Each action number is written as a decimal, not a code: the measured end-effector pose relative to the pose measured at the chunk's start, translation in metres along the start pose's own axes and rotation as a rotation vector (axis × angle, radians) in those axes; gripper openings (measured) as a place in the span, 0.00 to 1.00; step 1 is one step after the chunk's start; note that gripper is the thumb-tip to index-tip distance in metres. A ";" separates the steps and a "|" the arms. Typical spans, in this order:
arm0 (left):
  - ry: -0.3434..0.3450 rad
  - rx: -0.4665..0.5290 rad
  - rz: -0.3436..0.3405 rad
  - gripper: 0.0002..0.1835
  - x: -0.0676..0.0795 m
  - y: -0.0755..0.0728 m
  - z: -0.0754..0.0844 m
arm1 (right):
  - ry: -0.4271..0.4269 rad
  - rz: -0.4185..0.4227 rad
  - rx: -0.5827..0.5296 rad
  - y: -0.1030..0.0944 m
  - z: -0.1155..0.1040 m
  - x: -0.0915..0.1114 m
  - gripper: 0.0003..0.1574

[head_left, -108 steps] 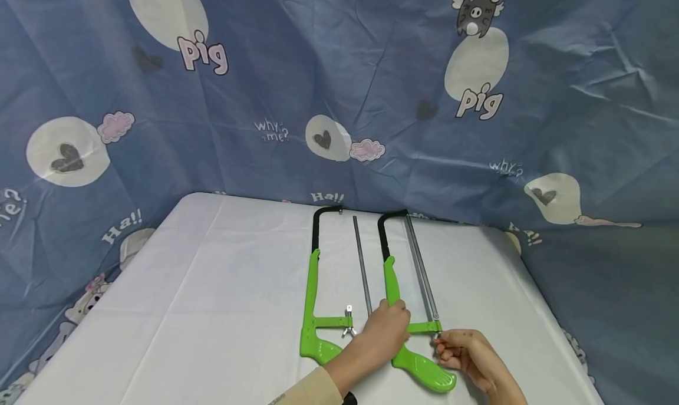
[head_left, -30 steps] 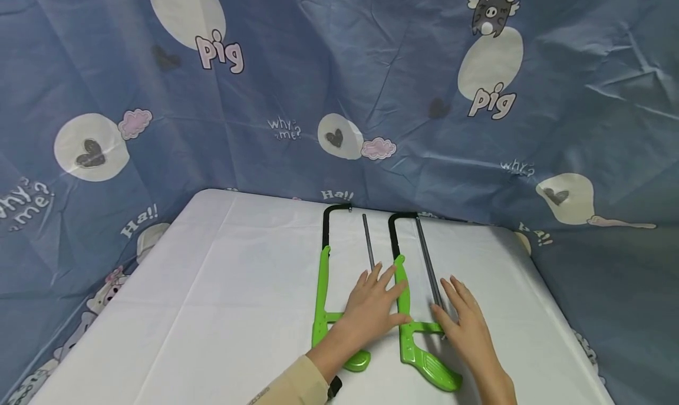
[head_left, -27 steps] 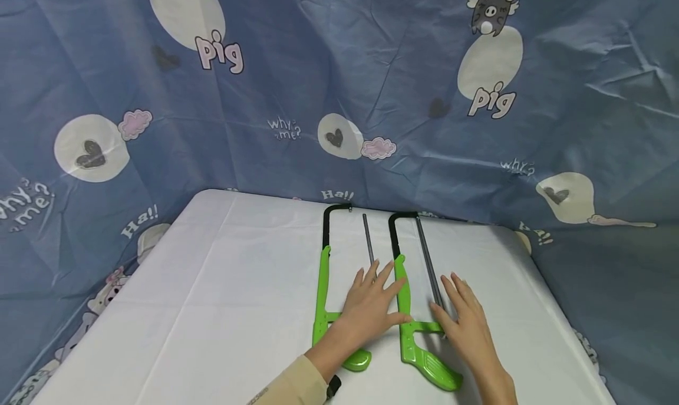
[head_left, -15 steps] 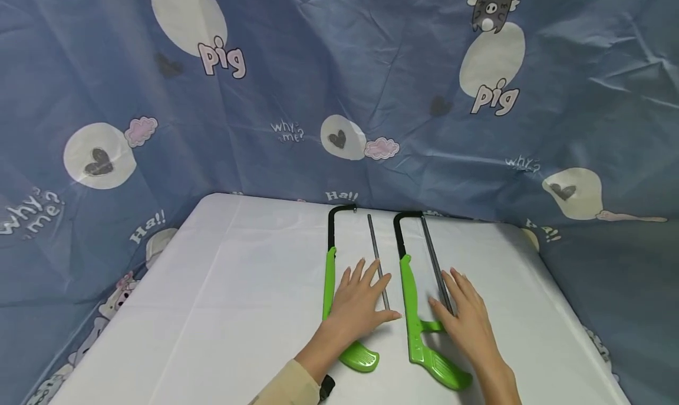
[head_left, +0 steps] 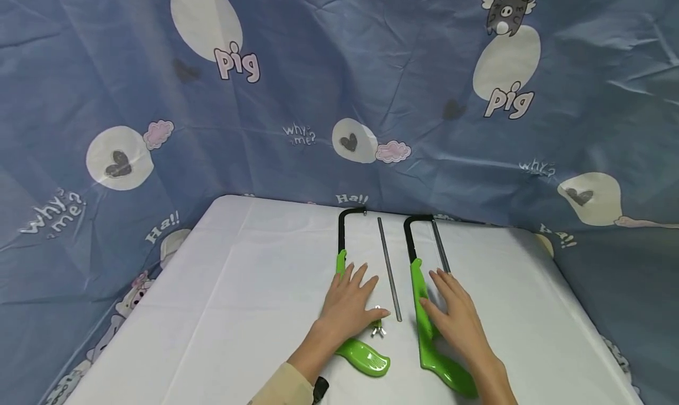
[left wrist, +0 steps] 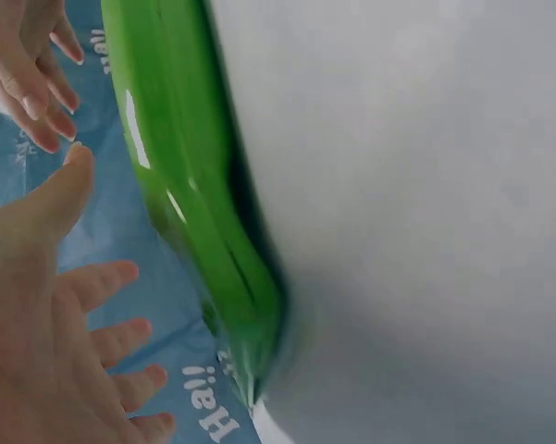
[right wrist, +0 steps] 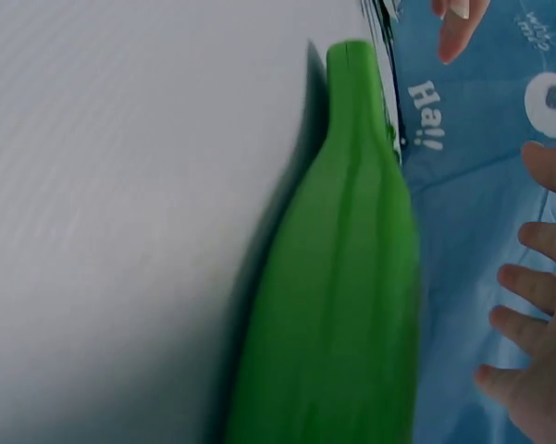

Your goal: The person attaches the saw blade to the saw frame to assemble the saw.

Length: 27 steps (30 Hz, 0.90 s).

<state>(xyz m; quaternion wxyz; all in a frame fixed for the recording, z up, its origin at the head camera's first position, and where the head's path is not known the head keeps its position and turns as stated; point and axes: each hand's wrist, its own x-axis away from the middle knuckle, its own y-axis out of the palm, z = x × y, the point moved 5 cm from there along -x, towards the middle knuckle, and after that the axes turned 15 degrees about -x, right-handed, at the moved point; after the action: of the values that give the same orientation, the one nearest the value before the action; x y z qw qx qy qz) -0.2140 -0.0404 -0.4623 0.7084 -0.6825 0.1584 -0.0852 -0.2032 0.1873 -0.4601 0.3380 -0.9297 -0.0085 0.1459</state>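
Note:
Two green hacksaws with black front frames lie side by side on the white table. My left hand [head_left: 345, 310], fingers spread, is over the left hacksaw [head_left: 365, 358], which has no blade along its open side; a wing nut [head_left: 378, 331] shows by my thumb. Between the saws lies a loose grey blade [head_left: 389, 269]. With straight fingers, my right hand [head_left: 458, 322] overlaps the right hacksaw [head_left: 421, 296], hiding its crossbar and the lower end of its fitted blade [head_left: 440, 246]. Green handles [left wrist: 194, 166] [right wrist: 342, 277] fill the wrist views, with the fingers apart from them.
The white tabletop [head_left: 254, 310] extends on both sides of the saws. Behind it hangs a blue patterned cloth [head_left: 297, 86], which also drapes down both sides. A beige sleeve [head_left: 283, 387] and a black wrist strap [head_left: 320, 388] are at the left arm.
Earlier my left hand gripped the right hacksaw while my right fingers pinched its wing nut. Both have let go; the left has moved left over the other saw, the right inward. The head view has shifted.

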 end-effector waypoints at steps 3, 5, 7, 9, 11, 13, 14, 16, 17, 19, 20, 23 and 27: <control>-0.020 0.016 -0.003 0.39 0.002 0.002 -0.007 | 0.007 -0.025 -0.010 0.006 -0.004 -0.003 0.41; -0.033 0.026 -0.007 0.39 0.003 0.003 -0.012 | 0.012 -0.035 -0.014 0.011 -0.007 -0.005 0.41; -0.044 0.025 -0.007 0.39 0.005 0.004 -0.017 | 0.018 -0.041 -0.021 0.015 -0.009 -0.006 0.41; -0.057 0.021 -0.007 0.38 0.007 0.004 -0.021 | 0.016 -0.043 -0.023 0.019 -0.012 -0.008 0.40; -0.072 0.020 -0.005 0.37 0.008 0.003 -0.025 | 0.024 -0.047 -0.024 0.023 -0.015 -0.009 0.40; -0.088 0.024 -0.007 0.36 0.010 0.003 -0.029 | 0.037 -0.053 -0.021 0.027 -0.017 -0.010 0.39; -0.095 0.026 -0.007 0.36 0.011 0.003 -0.030 | 0.047 -0.058 -0.017 0.029 -0.018 -0.010 0.39; -0.108 0.024 -0.006 0.35 0.014 0.003 -0.033 | 0.079 -0.076 -0.017 0.032 -0.020 -0.011 0.39; -0.112 0.022 -0.005 0.35 0.015 0.003 -0.034 | 0.090 -0.085 -0.016 0.034 -0.021 -0.011 0.39; -0.118 0.021 -0.010 0.34 0.016 0.002 -0.036 | 0.118 -0.109 -0.018 0.037 -0.021 -0.012 0.38; -0.120 0.024 -0.011 0.34 0.017 0.002 -0.036 | 0.129 -0.119 -0.019 0.038 -0.021 -0.013 0.38; -0.125 0.038 -0.016 0.33 0.018 0.001 -0.038 | 0.145 -0.137 -0.027 0.041 -0.021 -0.015 0.38; -0.123 0.042 -0.017 0.31 0.021 0.002 -0.039 | 0.146 -0.145 -0.043 0.046 -0.023 -0.014 0.38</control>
<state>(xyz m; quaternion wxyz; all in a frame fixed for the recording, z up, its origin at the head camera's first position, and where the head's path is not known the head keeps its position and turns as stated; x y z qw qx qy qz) -0.2077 -0.0842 -0.4670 0.7301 -0.6729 0.1069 -0.0522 -0.2138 0.1364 -0.4690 0.3276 -0.9418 -0.0543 0.0525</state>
